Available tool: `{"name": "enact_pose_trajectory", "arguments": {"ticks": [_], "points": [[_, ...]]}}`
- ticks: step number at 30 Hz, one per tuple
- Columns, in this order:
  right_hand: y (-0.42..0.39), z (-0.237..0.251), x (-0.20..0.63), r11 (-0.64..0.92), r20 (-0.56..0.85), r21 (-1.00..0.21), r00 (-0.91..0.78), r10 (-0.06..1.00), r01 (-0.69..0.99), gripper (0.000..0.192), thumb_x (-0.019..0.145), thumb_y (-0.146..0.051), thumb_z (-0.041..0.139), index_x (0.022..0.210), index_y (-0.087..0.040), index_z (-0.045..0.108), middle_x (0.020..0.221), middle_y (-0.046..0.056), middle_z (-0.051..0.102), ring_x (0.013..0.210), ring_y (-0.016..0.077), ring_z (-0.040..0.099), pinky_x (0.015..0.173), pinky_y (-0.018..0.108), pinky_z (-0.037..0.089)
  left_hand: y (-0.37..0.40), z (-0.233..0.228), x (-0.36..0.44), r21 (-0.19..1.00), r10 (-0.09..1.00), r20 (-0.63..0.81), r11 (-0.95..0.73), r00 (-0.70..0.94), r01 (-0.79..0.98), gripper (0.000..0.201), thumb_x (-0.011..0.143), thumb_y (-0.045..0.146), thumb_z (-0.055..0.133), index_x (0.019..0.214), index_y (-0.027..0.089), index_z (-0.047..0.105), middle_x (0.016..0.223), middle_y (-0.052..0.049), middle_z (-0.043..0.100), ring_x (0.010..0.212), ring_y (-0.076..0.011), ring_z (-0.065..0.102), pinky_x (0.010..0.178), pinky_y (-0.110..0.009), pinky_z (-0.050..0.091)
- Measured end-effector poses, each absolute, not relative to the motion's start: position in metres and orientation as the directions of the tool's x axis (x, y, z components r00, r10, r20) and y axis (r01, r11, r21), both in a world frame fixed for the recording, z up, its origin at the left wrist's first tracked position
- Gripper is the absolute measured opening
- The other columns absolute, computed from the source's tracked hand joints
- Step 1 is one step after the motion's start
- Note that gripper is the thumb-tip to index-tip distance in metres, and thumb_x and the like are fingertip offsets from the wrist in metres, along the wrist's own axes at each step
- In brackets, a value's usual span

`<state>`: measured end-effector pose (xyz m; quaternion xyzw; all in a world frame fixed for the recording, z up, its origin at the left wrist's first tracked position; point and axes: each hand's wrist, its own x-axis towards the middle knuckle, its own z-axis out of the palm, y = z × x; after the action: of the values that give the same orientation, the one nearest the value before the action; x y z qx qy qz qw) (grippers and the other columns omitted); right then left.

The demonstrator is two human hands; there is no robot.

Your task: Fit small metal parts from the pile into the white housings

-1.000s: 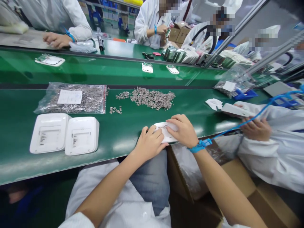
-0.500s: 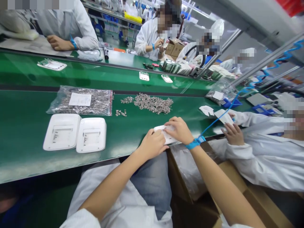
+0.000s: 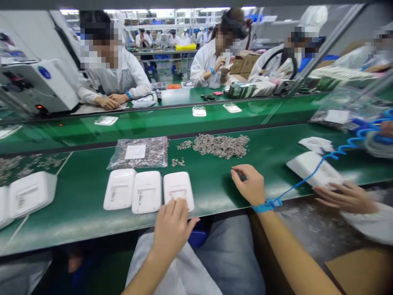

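Note:
Three white plastic housings stand in a row on the green bench. My left hand [image 3: 172,225] rests its fingertips on the lower part of the rightmost housing [image 3: 178,182], thumb held apart, hiding some of it. The middle housing [image 3: 147,180] and the left housing [image 3: 120,178] lie beside it, recessed side up. My right hand [image 3: 250,184], with a blue wrist strap [image 3: 266,206], is over the bench just below a heap of small metal clips [image 3: 221,145]. Its thumb and forefinger tips are pinched together; whatever is between them cannot be made out.
Behind the housings lies a clear bag of metal parts [image 3: 153,152]. A few loose clips [image 3: 178,162] sit near it. At right, a co-worker's hand [image 3: 346,196] touches a white housing [image 3: 316,168]. A blue coiled cord [image 3: 344,153] crosses there. More housings [image 3: 32,194] stand at left.
The white housing both hands held has moved left to the end of the row, under my left hand. My right hand has come off it. The view has swung left and levelled.

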<state>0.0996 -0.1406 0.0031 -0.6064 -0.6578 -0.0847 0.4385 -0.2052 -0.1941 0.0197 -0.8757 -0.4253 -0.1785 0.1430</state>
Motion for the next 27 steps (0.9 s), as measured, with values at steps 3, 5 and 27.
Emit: {"name": "enact_pose_trajectory", "arguments": {"ticks": [3, 5, 27], "points": [[-0.150, 0.012, 0.123, 0.093, 0.727, -0.253, 0.126, 0.675, 0.963, 0.016, 0.094, -0.026, 0.052, 0.093, -0.017, 0.066, 0.093, 0.010, 0.069, 0.088, 0.0234, 0.060, 0.083, 0.038, 0.049, -0.189, 0.018, -0.220, -0.166, 0.657, 0.508, -0.560, 0.557, 0.812, 0.038, 0.096, 0.042, 0.057, 0.116, 0.011, 0.065, 0.111, -0.015, 0.065, 0.100, -0.0286, 0.058, 0.077, -0.039, 0.041], [-0.159, 0.016, 0.144, -0.161, 0.732, -0.126, 0.201, 0.651, 0.979, 0.022, 0.095, -0.029, 0.052, 0.096, -0.014, 0.067, 0.096, 0.012, 0.068, 0.091, 0.0255, 0.058, 0.085, 0.039, 0.045, -0.185, 0.015, -0.236, -0.223, 0.612, 0.535, -0.562, 0.582, 0.796, 0.039, 0.094, 0.044, 0.060, 0.116, 0.012, 0.065, 0.110, -0.015, 0.066, 0.097, -0.0288, 0.060, 0.075, -0.038, 0.041], [-0.163, 0.038, 0.090, -0.161, 0.323, -0.167, 0.208, 0.923, 0.973, 0.037, 0.100, -0.042, 0.043, 0.111, -0.011, 0.060, 0.096, 0.017, 0.069, 0.085, 0.0272, 0.063, 0.070, 0.035, 0.039, -0.034, 0.029, -0.147, 0.124, 0.778, 0.393, -0.573, 0.490, 0.810, 0.020, 0.088, 0.017, 0.059, 0.106, 0.020, 0.067, 0.109, -0.009, 0.064, 0.104, -0.0286, 0.052, 0.077, -0.041, 0.038]]}}
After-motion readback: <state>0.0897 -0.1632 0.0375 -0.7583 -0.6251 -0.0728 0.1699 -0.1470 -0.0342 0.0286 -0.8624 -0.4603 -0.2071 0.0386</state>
